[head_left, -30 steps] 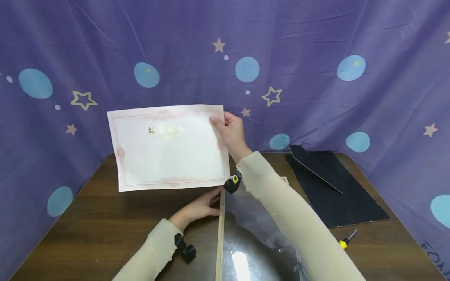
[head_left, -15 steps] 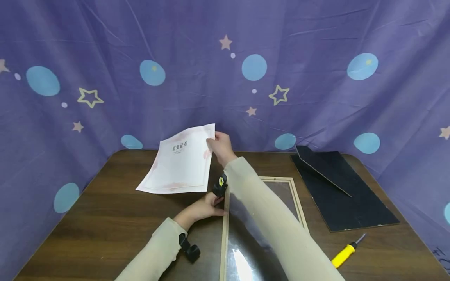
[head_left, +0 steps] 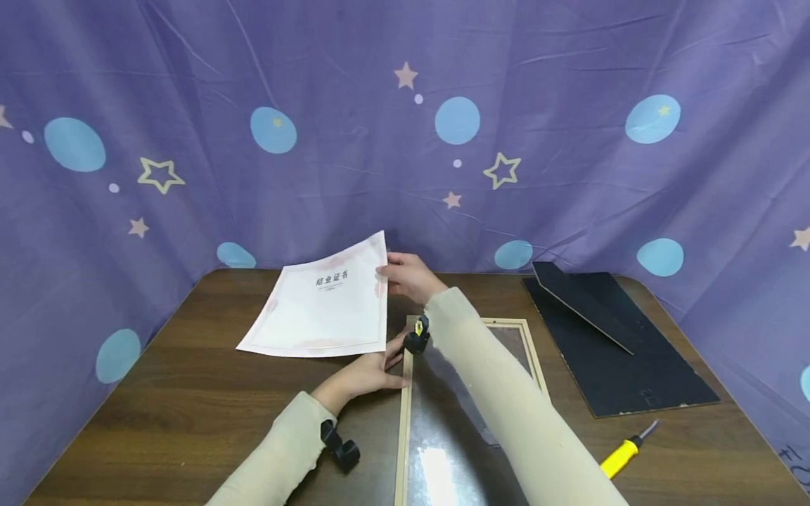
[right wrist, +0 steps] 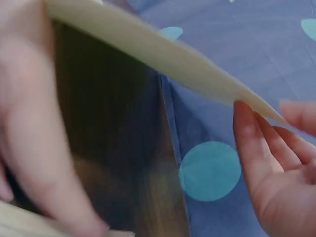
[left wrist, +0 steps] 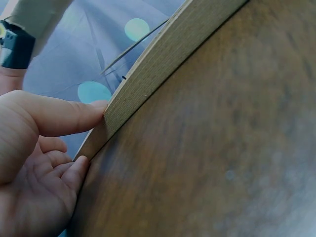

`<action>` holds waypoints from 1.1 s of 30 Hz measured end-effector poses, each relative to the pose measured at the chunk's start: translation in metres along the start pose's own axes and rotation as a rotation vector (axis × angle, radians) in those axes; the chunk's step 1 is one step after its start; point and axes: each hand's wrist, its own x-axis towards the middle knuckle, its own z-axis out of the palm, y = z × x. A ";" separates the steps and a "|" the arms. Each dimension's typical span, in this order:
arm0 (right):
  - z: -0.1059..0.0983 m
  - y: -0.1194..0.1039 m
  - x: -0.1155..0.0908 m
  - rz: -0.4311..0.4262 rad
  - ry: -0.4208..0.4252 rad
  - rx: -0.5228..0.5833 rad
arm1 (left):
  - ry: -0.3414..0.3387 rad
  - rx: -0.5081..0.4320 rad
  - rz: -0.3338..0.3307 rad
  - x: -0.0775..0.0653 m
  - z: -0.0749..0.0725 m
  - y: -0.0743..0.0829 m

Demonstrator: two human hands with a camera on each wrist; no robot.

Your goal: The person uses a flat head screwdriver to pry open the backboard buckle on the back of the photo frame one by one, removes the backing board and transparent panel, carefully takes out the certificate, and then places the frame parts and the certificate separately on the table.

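Note:
A white certificate (head_left: 316, 316) with a pink border and dark lettering is held up, tilted and bowed, above the table's far left part. My right hand (head_left: 410, 275) pinches its right edge between thumb and fingers; the right wrist view shows the sheet (right wrist: 163, 59) almost edge-on. Below, my left hand (head_left: 367, 372) holds the left side of a pale wooden picture frame (head_left: 405, 436) near its far corner. In the left wrist view the thumb lies against the frame's bar (left wrist: 143, 79), with bent fingers by its end. A shiny clear pane (head_left: 455, 450) lies inside the frame, partly covered by my right sleeve.
A black backing board (head_left: 645, 372) with its stand flap (head_left: 582, 309) raised lies to the right on the brown table (head_left: 158, 422). Nearer sits a yellow-handled screwdriver (head_left: 620, 458). A purple patterned curtain (head_left: 354, 140) hangs behind the table.
The certificate has come down from upright to a tilted, lower position as my right hand lowered, lately shifting slightly right. My left hand has stayed at the frame. The head view has shifted a little.

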 end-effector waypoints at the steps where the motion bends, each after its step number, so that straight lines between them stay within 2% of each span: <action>1: -0.001 0.002 -0.001 0.010 -0.030 0.000 | -0.005 -0.014 -0.016 0.000 -0.001 0.000; 4: -0.006 0.010 -0.002 0.026 -0.105 0.010 | -0.026 -0.038 -0.048 -0.002 -0.002 0.001; 6: -0.009 0.012 -0.004 0.033 -0.097 -0.002 | -0.032 -0.045 -0.060 -0.003 -0.003 0.002; 8: -0.011 0.014 -0.006 0.033 -0.053 -0.022 | -0.025 -0.027 -0.048 -0.004 -0.004 0.003; 12: -0.012 0.011 -0.008 0.021 0.126 -0.105 | -0.003 0.020 -0.004 -0.005 -0.005 0.003; 16: -0.016 0.014 -0.005 0.000 0.257 -0.084 | -0.001 0.049 0.026 -0.003 -0.005 0.002; 18: -0.019 0.017 -0.003 -0.001 0.279 -0.028 | 0.001 0.047 0.031 -0.002 -0.005 0.002; 25: -0.026 0.028 -0.001 0.039 0.255 0.136 | -0.008 0.009 0.050 -0.002 -0.006 0.001; 33: -0.030 0.037 -0.001 -0.002 0.351 0.134 | -0.008 0.026 0.027 -0.001 -0.001 0.005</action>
